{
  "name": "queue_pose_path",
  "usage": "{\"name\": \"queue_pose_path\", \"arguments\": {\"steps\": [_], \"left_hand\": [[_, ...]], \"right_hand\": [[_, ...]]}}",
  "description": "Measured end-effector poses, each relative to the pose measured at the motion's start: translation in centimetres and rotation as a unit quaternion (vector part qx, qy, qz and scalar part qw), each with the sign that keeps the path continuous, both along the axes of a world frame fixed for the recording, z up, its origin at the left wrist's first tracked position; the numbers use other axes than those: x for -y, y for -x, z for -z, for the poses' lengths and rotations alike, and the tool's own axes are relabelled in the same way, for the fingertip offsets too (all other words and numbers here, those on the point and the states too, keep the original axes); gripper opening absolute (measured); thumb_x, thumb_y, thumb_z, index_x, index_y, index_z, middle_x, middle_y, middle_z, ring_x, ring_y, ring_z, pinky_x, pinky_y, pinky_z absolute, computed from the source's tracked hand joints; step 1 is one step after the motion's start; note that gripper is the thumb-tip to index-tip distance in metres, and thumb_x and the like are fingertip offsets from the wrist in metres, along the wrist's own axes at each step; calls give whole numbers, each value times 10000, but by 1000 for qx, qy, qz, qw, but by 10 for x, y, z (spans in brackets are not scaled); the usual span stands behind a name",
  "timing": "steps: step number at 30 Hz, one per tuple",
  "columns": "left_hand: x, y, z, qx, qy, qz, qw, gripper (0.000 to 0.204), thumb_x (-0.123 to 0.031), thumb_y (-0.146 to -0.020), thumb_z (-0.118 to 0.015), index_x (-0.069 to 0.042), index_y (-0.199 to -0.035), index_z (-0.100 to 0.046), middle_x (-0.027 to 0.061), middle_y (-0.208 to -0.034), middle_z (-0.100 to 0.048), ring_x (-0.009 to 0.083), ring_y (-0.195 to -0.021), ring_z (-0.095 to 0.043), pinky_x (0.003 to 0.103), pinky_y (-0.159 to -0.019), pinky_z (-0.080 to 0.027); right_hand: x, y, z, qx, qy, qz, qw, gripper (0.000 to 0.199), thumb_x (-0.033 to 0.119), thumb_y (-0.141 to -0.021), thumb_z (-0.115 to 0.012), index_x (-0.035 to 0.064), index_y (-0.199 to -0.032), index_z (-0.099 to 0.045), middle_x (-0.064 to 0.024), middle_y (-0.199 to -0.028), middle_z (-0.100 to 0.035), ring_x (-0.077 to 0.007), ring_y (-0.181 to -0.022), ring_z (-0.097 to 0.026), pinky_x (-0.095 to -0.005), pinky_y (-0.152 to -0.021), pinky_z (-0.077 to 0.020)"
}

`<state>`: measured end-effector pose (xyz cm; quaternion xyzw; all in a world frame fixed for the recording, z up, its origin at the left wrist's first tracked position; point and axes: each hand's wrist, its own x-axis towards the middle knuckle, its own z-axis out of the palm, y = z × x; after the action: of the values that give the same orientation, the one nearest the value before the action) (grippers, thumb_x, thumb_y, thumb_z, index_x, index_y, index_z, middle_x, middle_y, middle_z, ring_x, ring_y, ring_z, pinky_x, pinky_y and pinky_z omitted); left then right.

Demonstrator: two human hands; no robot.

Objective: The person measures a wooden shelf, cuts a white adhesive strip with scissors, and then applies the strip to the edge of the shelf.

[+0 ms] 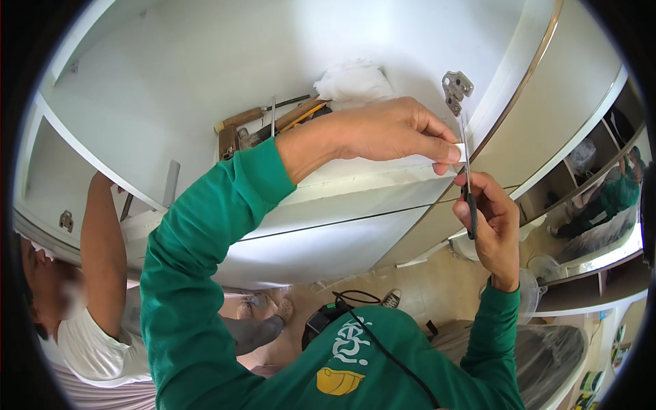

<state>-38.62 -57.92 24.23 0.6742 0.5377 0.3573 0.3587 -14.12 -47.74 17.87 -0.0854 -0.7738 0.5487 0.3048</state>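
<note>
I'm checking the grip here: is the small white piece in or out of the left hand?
In: the left hand pinches the small white piece, whose end pokes out beside the black-handled tool.

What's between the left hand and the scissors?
A small white piece, in the head view. The left hand pinches one end; the scissors are at the other.

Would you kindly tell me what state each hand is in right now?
Left hand: closed, pinching a small white piece.
Right hand: closed, holding black-handled scissors.

Scissor handles (471, 216) blk, strip (462, 152) wht, sleeves (205, 229) grn.
</note>
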Motion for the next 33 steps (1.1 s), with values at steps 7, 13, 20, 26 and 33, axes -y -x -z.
{"name": "queue_pose_path", "arguments": {"steps": [7,13,20,26,33], "left_hand": [[1,-4,1,-20,-10,-5,1000,407,-451,-1041,-665,-71,-953,-783,-35,-918,-713,76,-957,-601,286,-999,-427],[3,-7,0,-27,5,-13,1000,403,-440,-1033,-674,-56,-981,-782,-32,-919,-712,79,-951,-608,281,-978,-438],[0,-6,0,-16,-7,-2,1000,405,-445,-1026,-684,-55,-1009,-791,-20,-932,-722,84,-969,-612,280,-953,-438],[2,-5,1,-22,-10,-5,1000,393,-435,-1024,-695,-54,-1018,-794,-20,-935,-727,83,-976,-616,278,-970,-434],[2,-6,5,-4,-16,12,1000,382,-423,-1010,-718,-49,-973,-792,-24,-923,-728,71,-952,-615,271,-940,-443]], "right_hand": [[3,-3,-8,45,33,-15,998,339,94,-961,-747,4,-1272,-647,5,-975,-609,-68,-871,-567,-224,-813,-456],[2,0,-5,23,16,-25,999,352,153,-961,-764,14,-1260,-641,8,-973,-597,-87,-899,-555,-240,-829,-448],[3,-3,-1,15,12,-20,1000,341,125,-969,-753,20,-1271,-637,20,-960,-572,-70,-860,-514,-228,-780,-425],[7,-5,-2,15,-11,-11,1000,320,110,-988,-736,14,-1276,-636,40,-931,-558,-51,-818,-490,-211,-731,-401],[21,-10,1,25,-8,36,999,295,98,-1003,-727,9,-1272,-649,72,-855,-504,-31,-768,-436,-207,-676,-346]]}}
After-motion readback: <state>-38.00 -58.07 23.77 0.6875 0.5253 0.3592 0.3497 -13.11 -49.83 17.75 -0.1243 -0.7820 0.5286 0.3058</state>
